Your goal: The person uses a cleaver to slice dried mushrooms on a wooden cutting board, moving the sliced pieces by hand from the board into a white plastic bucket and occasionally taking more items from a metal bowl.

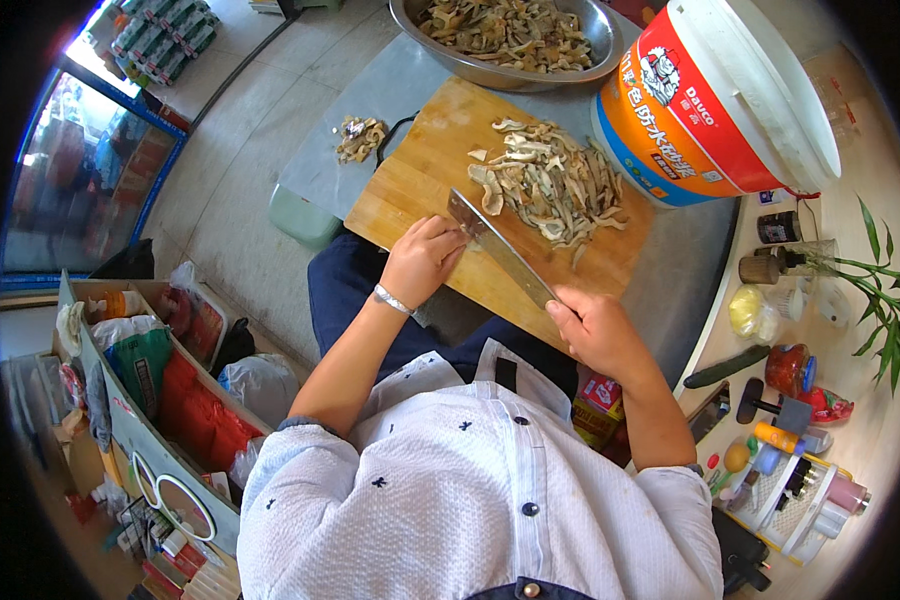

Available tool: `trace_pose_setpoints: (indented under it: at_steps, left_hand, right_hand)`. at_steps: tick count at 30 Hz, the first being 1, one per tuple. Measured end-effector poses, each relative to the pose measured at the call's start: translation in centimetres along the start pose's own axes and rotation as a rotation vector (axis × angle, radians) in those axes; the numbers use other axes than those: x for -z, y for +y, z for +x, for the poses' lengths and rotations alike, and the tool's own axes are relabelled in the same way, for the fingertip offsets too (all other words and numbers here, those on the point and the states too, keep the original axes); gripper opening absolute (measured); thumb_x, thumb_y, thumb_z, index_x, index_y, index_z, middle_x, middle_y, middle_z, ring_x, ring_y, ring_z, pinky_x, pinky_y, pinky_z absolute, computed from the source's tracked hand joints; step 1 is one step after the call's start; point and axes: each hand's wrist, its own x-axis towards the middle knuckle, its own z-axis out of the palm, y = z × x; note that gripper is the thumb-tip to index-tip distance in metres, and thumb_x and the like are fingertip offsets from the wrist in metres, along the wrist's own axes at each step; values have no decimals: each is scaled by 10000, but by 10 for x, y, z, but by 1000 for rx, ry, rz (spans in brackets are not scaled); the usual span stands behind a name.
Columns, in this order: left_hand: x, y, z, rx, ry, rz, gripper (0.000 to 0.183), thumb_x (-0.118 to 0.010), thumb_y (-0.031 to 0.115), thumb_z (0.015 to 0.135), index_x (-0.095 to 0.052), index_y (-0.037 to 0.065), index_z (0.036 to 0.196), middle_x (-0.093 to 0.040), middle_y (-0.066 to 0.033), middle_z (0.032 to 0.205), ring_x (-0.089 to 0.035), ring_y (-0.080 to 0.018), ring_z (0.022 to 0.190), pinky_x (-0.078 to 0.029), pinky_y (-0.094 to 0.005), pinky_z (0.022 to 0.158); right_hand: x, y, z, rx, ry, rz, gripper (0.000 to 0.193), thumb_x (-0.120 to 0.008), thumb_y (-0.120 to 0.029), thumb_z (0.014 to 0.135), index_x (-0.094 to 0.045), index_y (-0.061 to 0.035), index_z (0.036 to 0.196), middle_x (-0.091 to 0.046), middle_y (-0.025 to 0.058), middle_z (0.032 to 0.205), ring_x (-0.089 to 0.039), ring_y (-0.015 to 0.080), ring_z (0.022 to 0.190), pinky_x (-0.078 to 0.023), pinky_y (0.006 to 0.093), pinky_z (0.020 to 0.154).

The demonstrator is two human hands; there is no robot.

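My right hand [598, 325] is closed round the handle of a kitchen knife [510, 255], whose long blade slants up and left across the wooden cutting board [400, 190]. Close by the blade's far part, my left hand [427, 258] has its fingers curled down on the board, pinching a small piece of mushroom [473, 238] that is mostly hidden. Beyond the knife, to its right, lies a heap of sliced mushrooms [555, 180]. Off the board's left side, a smaller pile of mushroom bits [361, 138] rests on the grey table [315, 165].
A steel bowl [610, 45] of cut mushrooms stands at the far edge. Right of the board is a big white-rimmed bucket [710, 110]. A side counter [710, 345] holds jars, a cucumber [727, 367] and a plant [878, 285]. Open drawers [185, 400] with bags stand at left.
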Motion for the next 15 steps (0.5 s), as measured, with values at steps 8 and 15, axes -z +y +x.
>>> trace_pose_setpoints:
  at_steps: [8,15]
  left_hand:
    - [-5,2,4,-14,51,66,123,-690,52,745,-685,77,866,-646,-62,916,-626,-264,822,-517,-351,726]
    - [-6,4,1,3,65,86,119,-694,54,733,-682,83,848,-650,-49,914,-634,-248,831,-521,-346,722]
  right_hand:
    - [0,-7,11,38,-40,-123,251,-486,-235,933,-613,-27,994,-615,243,780,-602,420,744,-462,476,637]
    - [-7,1,9,44,11,-77,245,-483,-239,936,-583,-17,903,-603,249,763,-594,427,731,-448,497,626]
